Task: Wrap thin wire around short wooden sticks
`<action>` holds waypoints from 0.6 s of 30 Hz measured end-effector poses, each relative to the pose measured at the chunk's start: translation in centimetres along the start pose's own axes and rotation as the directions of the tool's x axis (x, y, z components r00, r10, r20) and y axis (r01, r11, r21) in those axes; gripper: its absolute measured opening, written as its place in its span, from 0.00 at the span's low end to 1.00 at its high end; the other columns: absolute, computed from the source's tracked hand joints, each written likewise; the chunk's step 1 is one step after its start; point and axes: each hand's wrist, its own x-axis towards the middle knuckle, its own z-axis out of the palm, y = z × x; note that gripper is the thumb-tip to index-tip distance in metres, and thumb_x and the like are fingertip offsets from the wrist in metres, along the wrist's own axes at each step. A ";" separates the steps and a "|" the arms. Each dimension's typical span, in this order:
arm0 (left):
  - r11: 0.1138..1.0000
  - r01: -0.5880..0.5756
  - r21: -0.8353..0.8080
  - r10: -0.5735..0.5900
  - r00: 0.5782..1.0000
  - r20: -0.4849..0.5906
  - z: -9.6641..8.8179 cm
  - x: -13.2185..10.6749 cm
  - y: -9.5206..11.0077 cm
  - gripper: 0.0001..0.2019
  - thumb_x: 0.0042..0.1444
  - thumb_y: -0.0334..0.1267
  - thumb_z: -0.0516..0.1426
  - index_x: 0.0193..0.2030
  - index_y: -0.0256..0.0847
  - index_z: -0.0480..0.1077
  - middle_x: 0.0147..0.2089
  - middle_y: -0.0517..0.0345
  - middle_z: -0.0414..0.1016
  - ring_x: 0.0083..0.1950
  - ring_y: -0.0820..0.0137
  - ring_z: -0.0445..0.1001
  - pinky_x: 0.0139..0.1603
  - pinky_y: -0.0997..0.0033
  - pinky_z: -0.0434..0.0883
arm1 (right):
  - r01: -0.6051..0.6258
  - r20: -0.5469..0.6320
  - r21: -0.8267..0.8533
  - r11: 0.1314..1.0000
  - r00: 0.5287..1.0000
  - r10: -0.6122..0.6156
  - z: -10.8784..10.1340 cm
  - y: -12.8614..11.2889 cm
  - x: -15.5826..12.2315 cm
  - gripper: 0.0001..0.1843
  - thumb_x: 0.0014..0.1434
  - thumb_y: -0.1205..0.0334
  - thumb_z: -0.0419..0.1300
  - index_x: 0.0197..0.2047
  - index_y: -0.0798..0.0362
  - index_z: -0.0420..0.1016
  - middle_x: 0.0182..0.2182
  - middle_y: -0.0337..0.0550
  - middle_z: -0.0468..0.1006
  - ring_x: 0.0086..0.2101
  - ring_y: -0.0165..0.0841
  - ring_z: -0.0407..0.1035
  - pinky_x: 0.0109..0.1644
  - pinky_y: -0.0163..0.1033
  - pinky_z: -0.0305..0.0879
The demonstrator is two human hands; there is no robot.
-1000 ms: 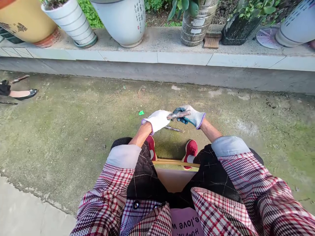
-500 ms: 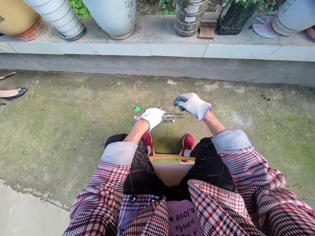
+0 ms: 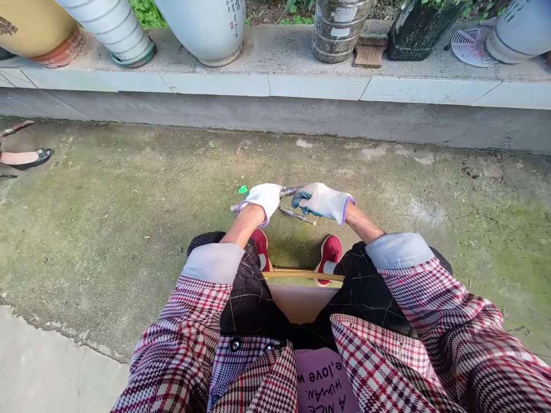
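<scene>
My left hand (image 3: 262,201), in a white knit glove with a purple cuff, is closed around a thick grey-brown stick (image 3: 288,191). A pale stick end (image 3: 235,208) pokes out on its left side. Below, a thinner knobbly stick (image 3: 298,215) slants down to the right from beside the left hand; whether that hand also grips it is hidden. My right hand (image 3: 322,202), gloved alike with blue-green coated fingers, curls at the right end of the thick stick and covers that end. A small green scrap (image 3: 243,189) lies on the ground beyond the left hand.
A yellow bar (image 3: 303,275) crosses between my knees, above red shoes (image 3: 330,249). A tiled ledge (image 3: 219,84) runs across the back, carrying a white pot (image 3: 204,28), a ribbed bucket (image 3: 338,31) and a black planter (image 3: 419,34). Another person's foot (image 3: 32,159) shows at left.
My right hand has come left and down onto the thick stick's right end. The thick stick has tilted up at its right end; the thinner one now slants down to the right.
</scene>
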 end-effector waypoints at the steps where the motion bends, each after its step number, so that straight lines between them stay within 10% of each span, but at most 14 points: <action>1: 0.999 -0.015 0.044 0.013 0.999 0.043 0.2 0.0 0.2 0.17 0.62 0.34 0.50 0.50 0.40 0.79 0.47 0.40 0.82 0.49 0.55 0.81 0.48 0.63 0.72 | -0.008 -0.013 -0.017 1.000 1.000 0.008 -0.5 0.1 -0.2 0.13 0.57 0.67 0.56 0.38 0.54 0.83 0.23 0.37 0.77 0.22 0.25 0.62 0.28 0.33 0.56; 9: 0.964 -0.233 -0.126 0.232 0.973 -0.019 -0.4 -0.9 0.8 0.15 0.60 0.39 0.54 0.49 0.44 0.78 0.45 0.50 0.83 0.43 0.61 0.80 0.40 0.69 0.70 | -0.079 -0.248 0.290 0.954 0.956 0.155 -3.5 2.8 0.0 0.14 0.55 0.65 0.57 0.40 0.57 0.82 0.20 0.35 0.71 0.18 0.24 0.58 0.21 0.32 0.53; 18: 0.974 -0.116 -0.196 0.094 0.988 -0.119 -0.3 -0.5 0.1 0.16 0.62 0.36 0.51 0.51 0.45 0.77 0.47 0.48 0.83 0.45 0.59 0.81 0.41 0.67 0.71 | -0.086 -0.007 0.290 0.953 0.996 0.092 1.6 0.8 0.8 0.08 0.55 0.69 0.56 0.34 0.53 0.77 0.20 0.35 0.74 0.16 0.25 0.62 0.20 0.32 0.60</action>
